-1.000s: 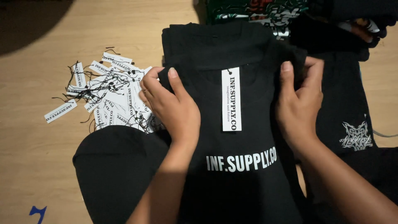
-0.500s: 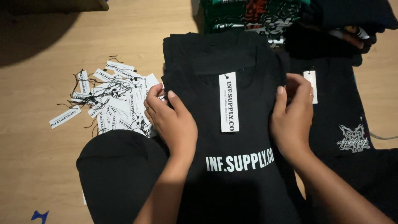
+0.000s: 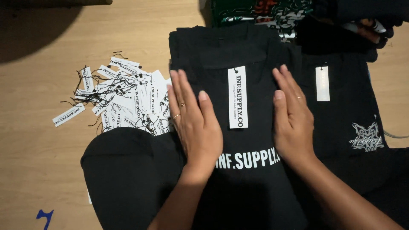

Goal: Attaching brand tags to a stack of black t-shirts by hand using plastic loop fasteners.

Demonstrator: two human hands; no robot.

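Shirt: a folded black T-shirt (image 3: 251, 140) with white lettering lay flat on the wooden table (image 3: 38, 140), right in the middle of the view.
Tag: a long white hang tag (image 3: 237, 97) sat down its chest, between both hands.
Left hand: the left hand (image 3: 194, 123) was spread open, palm pressed flat on the shirt, gripping nothing.
Right hand: the right hand (image 3: 294, 119) was open too, fingers together, flat on the fabric, gripping nothing.
Left of shirt: a heap of loose white tags (image 3: 123, 102) with black strings.
Right of shirt: another black shirt (image 3: 345, 110) with its own tag.
Far edge: a green printed garment (image 3: 264, 12).
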